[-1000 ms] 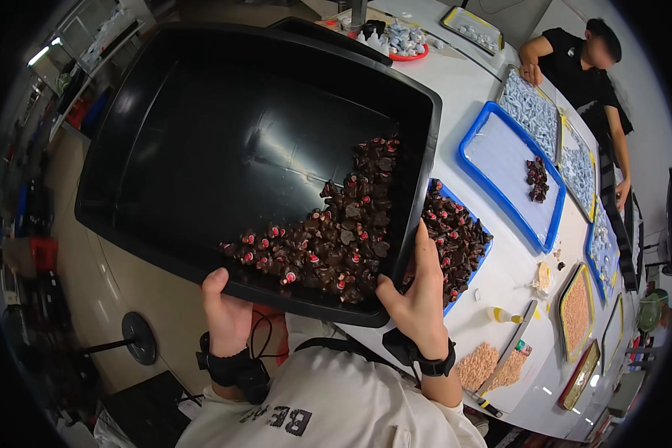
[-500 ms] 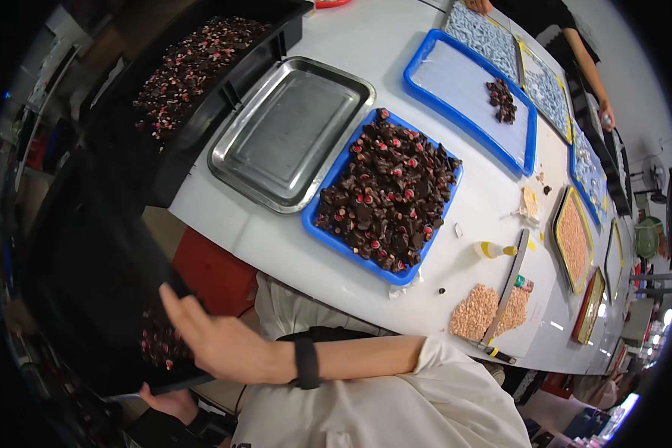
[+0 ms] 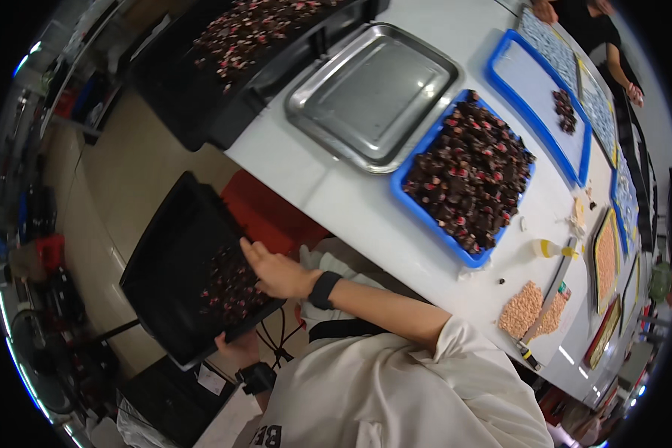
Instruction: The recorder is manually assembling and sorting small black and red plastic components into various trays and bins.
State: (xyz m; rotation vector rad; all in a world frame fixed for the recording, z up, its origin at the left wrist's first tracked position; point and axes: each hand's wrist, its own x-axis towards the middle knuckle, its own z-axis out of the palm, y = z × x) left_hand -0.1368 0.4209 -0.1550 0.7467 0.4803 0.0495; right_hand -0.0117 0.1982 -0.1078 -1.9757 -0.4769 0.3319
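Note:
A black plastic bin (image 3: 168,261) hangs tilted over the floor, left of the table. Dark chocolate-like pieces with pink and pale bits (image 3: 235,287) have gathered along its near side. My right hand (image 3: 282,275) grips the rim on the table side, its index finger stretched along the edge. From below, my left hand (image 3: 239,349) holds the bin's near edge; some of its fingers are hidden. On the table, a blue tray (image 3: 411,196) carries a heap of similar dark clusters. Another black bin (image 3: 276,82) with loose pieces stands farther off at the table's corner.
An empty-looking steel tray (image 3: 366,97) lies beside the heaped tray. Farther right are a lined blue tray (image 3: 530,97), a squeeze bottle (image 3: 549,248), a long knife (image 3: 552,299) and chopped nuts (image 3: 521,310). A red container (image 3: 265,213) sits under the table edge. Other people stand at the far side.
The bin has come down and away from the other black bin, and its pieces show more plainly. Both hands stay on it. The whole view has shifted left.

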